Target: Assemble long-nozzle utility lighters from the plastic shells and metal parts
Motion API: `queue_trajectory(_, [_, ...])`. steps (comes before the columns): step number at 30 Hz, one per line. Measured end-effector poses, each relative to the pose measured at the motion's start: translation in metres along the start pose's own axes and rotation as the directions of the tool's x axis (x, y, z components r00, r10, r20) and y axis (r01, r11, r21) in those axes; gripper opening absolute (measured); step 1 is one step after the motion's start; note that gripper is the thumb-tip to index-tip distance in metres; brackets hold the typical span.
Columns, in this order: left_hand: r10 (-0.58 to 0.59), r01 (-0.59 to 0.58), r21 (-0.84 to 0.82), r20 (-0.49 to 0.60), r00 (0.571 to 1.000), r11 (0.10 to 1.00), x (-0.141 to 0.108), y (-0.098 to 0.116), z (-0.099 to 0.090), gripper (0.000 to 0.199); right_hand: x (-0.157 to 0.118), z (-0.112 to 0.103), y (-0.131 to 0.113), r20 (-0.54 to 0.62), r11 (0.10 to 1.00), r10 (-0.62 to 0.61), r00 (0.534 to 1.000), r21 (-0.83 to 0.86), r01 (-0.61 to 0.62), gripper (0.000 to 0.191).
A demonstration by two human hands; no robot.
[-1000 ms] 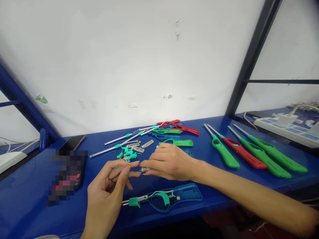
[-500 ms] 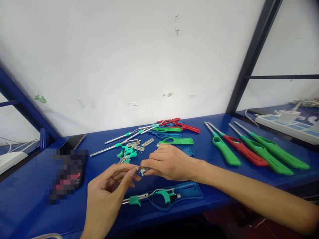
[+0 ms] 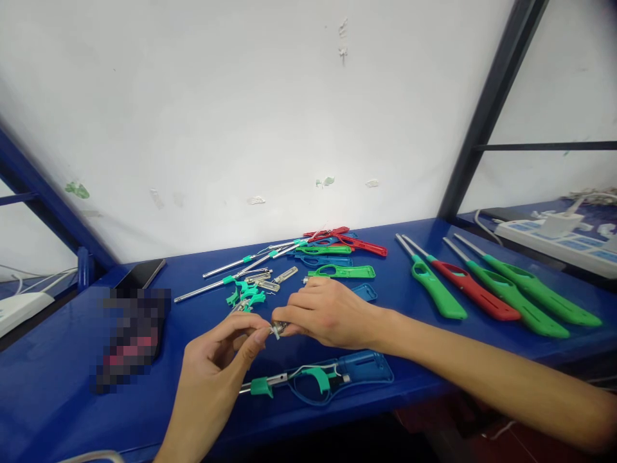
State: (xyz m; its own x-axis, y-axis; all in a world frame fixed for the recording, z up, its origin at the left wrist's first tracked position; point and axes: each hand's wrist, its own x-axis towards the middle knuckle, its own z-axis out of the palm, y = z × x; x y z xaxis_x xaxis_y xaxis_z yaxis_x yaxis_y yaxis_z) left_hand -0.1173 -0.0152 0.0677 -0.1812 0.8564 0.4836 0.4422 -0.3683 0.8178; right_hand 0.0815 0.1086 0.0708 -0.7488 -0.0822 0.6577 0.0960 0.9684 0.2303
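My right hand [image 3: 328, 315] is closed round a small metal-and-white part [image 3: 277, 329], whose white end pokes out at the fingertips. The thumb and fingers of my left hand [image 3: 226, 354] pinch together against that white end; whatever they hold is too small to name. Just below my hands lies a blue half-shell [image 3: 369, 370] with a metal tube and a teal trigger [image 3: 318, 379] in it. Behind my left hand is a pile of teal pieces [image 3: 248, 294], beside small metal parts [image 3: 285, 275].
Metal tubes [image 3: 229, 267] and red, green and blue shells [image 3: 364, 245] lie near the wall. Green and red lighters [image 3: 475, 292] rest at the right. A dark phone [image 3: 141, 275] is at the left, near a blurred-out object. Power strips flank the blue table [image 3: 58, 373].
My left hand has moved slightly right and its fingertips now meet the white end of the part. My right hand has hardly moved.
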Motion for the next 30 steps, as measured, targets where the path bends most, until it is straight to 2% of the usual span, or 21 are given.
queue_trajectory(4, [0.030, -0.030, 0.039, -0.010, 0.999, 0.999, -0.0033, -0.0039, 0.0017, 0.014, 0.0014, -0.0014, -0.0002, -0.016, 1.000, 0.012, 1.000, 0.018, -0.012, 0.041])
queue_trajectory(10, [0.049, -0.049, 0.103, 0.002, 0.999, 0.994, -0.0042, 0.0015, 0.0033, 0.014, 0.0024, -0.0043, -0.0002, 0.003, 1.000, 0.016, 1.000, 0.026, -0.016, 0.043])
queue_trajectory(20, [0.079, -0.073, 0.120, -0.046, 0.996, 0.990, -0.0056, 0.0013, 0.0029, 0.017, 0.0022, -0.0056, -0.0007, 0.019, 0.999, 0.009, 1.000, 0.035, -0.010, 0.042])
queue_trajectory(30, [0.102, -0.096, 0.131, -0.043, 0.994, 0.987, -0.0081, 0.0007, 0.0057, 0.018, 0.0014, -0.0059, -0.0012, 0.061, 1.000, 0.000, 0.998, 0.026, -0.001, 0.030])
